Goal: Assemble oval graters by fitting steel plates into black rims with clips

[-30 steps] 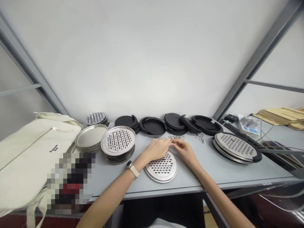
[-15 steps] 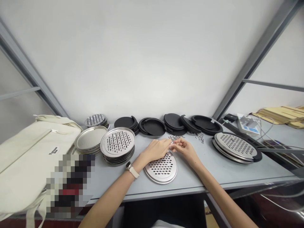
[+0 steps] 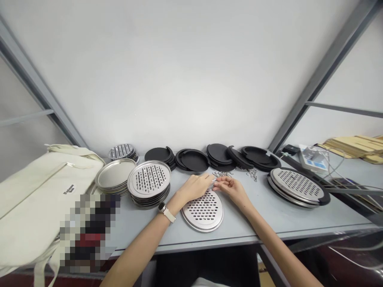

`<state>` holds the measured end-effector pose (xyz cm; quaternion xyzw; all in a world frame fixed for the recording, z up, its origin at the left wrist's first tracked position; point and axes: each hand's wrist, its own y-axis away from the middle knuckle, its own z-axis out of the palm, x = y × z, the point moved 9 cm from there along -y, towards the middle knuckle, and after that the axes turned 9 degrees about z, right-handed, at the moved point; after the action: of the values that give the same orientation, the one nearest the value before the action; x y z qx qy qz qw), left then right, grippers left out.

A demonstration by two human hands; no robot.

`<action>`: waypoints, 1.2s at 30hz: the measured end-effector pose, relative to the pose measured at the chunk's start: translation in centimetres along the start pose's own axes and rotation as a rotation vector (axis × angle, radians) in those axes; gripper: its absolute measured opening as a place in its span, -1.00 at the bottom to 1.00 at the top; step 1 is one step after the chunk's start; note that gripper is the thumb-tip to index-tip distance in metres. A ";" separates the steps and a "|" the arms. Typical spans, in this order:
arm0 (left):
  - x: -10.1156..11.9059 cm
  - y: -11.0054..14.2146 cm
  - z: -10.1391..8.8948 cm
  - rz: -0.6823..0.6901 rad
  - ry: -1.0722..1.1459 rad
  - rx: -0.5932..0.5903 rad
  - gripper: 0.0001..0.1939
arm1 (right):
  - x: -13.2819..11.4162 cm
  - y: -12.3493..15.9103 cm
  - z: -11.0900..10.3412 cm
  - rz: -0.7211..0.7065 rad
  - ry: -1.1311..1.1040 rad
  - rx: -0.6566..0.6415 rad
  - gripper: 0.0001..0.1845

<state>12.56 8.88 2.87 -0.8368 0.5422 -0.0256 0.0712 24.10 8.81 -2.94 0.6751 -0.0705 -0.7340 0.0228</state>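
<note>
A round metal disc (image 3: 204, 218) with rows of slots, much like a round grater plate, lies on the table in front of me. My left hand (image 3: 196, 187) is closed over its far part, fingers bent and their tips mostly hidden. Close on the right, my right hand (image 3: 231, 188) pinches at a small shiny metal piece (image 3: 214, 180) between the two hands, above the disc's far edge. Just beyond them lie loose small metal hooks or clips (image 3: 222, 173), with more metal clips (image 3: 252, 174) to the right.
Stacked slotted discs (image 3: 149, 179) and plain metal plates (image 3: 115, 173) stand at left, beside a cream bag (image 3: 44, 199). Black round trays (image 3: 196, 160) line the wall. At right are slotted discs on a black base (image 3: 296, 184), a white-and-blue device (image 3: 312, 159) and yellowish flat pieces (image 3: 354, 144).
My right hand's fingers have shifted slightly around the small metal piece. My left hand and the disc stay nearly where they were.
</note>
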 end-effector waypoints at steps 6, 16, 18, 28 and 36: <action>0.2 0.1 -0.4 0.016 0.025 0.018 -0.85 | -0.7 0.1 0.1 -0.088 0.077 0.000 -0.59; 0.5 -0.1 -0.3 0.038 0.009 0.029 -0.87 | -1.1 0.3 0.0 -0.184 0.259 0.083 -0.61; 0.6 -0.1 -0.2 0.041 0.011 0.028 -0.87 | -1.0 0.2 0.1 -0.195 0.267 0.073 -0.61; -0.2 0.1 -0.3 0.009 -0.017 0.018 -0.79 | -1.1 0.1 0.8 -0.223 0.347 0.027 -0.59; 0.1 0.1 -0.3 0.039 -0.036 0.015 -0.78 | -1.5 0.5 0.1 -0.237 0.446 0.105 -0.66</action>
<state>12.47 8.67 3.15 -0.8259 0.5568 -0.0132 0.0877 24.14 8.54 -1.39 0.8243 -0.0222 -0.5596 -0.0834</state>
